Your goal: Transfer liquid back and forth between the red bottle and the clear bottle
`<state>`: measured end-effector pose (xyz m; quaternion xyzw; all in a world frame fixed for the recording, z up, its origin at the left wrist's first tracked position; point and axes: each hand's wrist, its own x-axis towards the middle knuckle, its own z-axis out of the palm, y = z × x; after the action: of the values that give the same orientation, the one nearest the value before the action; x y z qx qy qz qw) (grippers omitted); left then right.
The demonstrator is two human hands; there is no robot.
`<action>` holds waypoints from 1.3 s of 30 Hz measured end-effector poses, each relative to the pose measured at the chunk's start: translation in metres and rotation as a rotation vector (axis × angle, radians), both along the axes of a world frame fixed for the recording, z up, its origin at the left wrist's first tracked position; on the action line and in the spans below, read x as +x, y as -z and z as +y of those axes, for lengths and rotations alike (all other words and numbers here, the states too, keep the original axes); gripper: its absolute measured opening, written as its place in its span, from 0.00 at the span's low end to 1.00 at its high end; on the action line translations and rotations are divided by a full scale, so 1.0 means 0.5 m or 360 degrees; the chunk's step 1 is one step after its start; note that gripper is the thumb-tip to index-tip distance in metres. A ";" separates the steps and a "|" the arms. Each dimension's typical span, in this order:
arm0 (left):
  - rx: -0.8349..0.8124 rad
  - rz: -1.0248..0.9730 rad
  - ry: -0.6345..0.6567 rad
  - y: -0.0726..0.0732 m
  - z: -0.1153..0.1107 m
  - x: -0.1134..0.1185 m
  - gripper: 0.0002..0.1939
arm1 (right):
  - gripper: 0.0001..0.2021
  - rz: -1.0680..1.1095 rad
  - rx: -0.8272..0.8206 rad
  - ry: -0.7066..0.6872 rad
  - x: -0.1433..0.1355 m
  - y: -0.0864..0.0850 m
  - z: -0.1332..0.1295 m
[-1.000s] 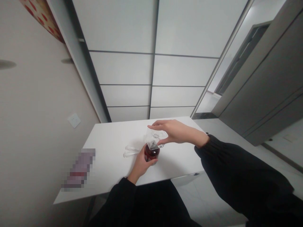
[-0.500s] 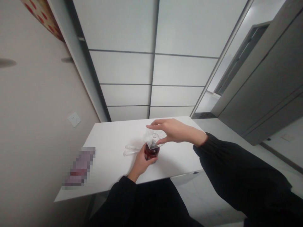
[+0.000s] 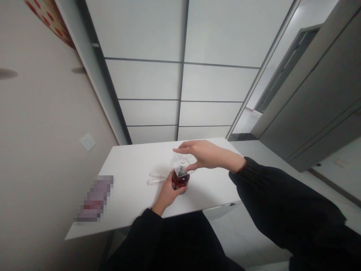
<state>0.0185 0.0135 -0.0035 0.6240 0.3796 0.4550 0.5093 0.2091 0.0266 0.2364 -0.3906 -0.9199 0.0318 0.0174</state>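
My left hand (image 3: 167, 190) is wrapped round a dark red bottle (image 3: 180, 181) on the white table, thumb at its front. Over the bottle's top sits a clear plastic piece (image 3: 180, 162), wide above and narrower toward the bottle; its exact kind I cannot make out. My right hand (image 3: 199, 154) holds this piece from the right, fingers along its far side and thumb on the near side. Left of the bottle, partly behind my left hand, lie clear elongated plastic items (image 3: 155, 178).
The white table (image 3: 132, 203) meets the wall on the left. A blurred-out purple and red item (image 3: 94, 199) lies near its left edge. Behind the table stand white panelled sliding doors (image 3: 152, 79); a wall socket (image 3: 88, 142) is at the left.
Both hands keep the same hold on the bottle and the clear piece. The whole view has shifted very slightly; nothing else visibly differs.
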 end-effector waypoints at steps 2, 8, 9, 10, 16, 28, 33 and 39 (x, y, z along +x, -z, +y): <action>0.0003 0.0005 -0.0011 0.000 0.000 0.000 0.37 | 0.39 -0.0006 -0.0002 -0.0002 -0.001 -0.001 0.000; 0.0015 0.0039 -0.0039 0.001 0.001 -0.001 0.37 | 0.38 -0.0023 0.0016 -0.0015 -0.002 -0.002 0.000; 0.0017 0.0045 -0.0046 0.000 0.001 -0.001 0.37 | 0.38 -0.0027 0.0020 -0.0016 -0.003 -0.002 0.000; 0.0016 0.0050 -0.0049 -0.001 0.001 -0.002 0.38 | 0.38 -0.0030 0.0024 -0.0016 -0.003 -0.002 0.000; 0.0009 0.0063 -0.0024 -0.012 -0.002 -0.002 0.35 | 0.38 -0.0040 0.0050 -0.0016 -0.007 -0.004 -0.001; 0.0005 0.0081 -0.0043 -0.003 0.002 -0.003 0.37 | 0.37 -0.0043 0.0053 -0.0026 -0.012 -0.003 0.002; -0.0020 0.0070 -0.0031 0.000 0.002 -0.002 0.36 | 0.37 -0.0041 0.0043 -0.0014 -0.016 -0.007 0.000; -0.0040 0.0080 -0.0034 -0.003 -0.001 -0.003 0.35 | 0.37 -0.0007 0.0013 -0.0007 -0.024 -0.012 0.001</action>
<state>0.0172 0.0131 -0.0019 0.6247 0.4047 0.4399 0.5025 0.1973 0.0272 0.2427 -0.3885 -0.9209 0.0272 0.0168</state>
